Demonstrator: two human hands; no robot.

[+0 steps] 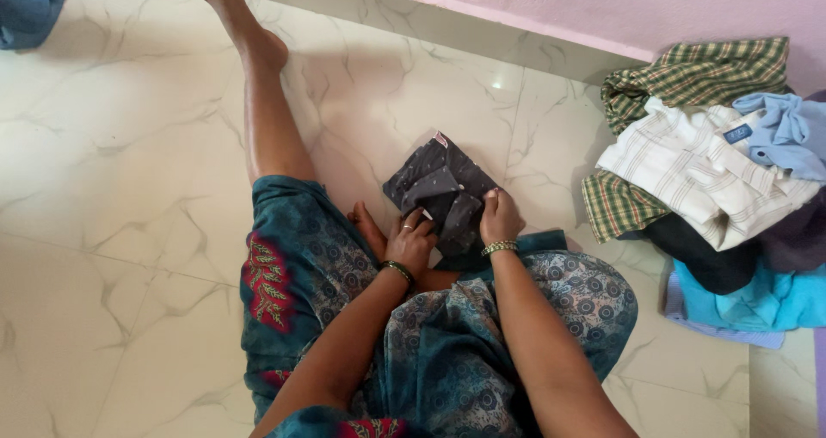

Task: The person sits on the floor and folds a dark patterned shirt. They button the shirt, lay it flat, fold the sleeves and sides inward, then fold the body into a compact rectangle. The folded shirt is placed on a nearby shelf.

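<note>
A small dark grey patterned garment (440, 187) lies folded on the white marble floor in front of my lap. My left hand (412, 241) presses its near left edge, fingers bent on the cloth. My right hand (498, 219) grips the near right edge, thumb and fingers pinching the fabric. Both wrists wear bangles. I sit on the floor in a teal printed dress, with one leg (262, 102) stretched out ahead to the left.
A heap of clothes (714, 180) lies on the floor to my right: green checked cloth, a white checked shirt, light blue, black and turquoise pieces. A blue cloth (30, 3) sits at the far left corner. A pink wall (602, 3) runs along the back.
</note>
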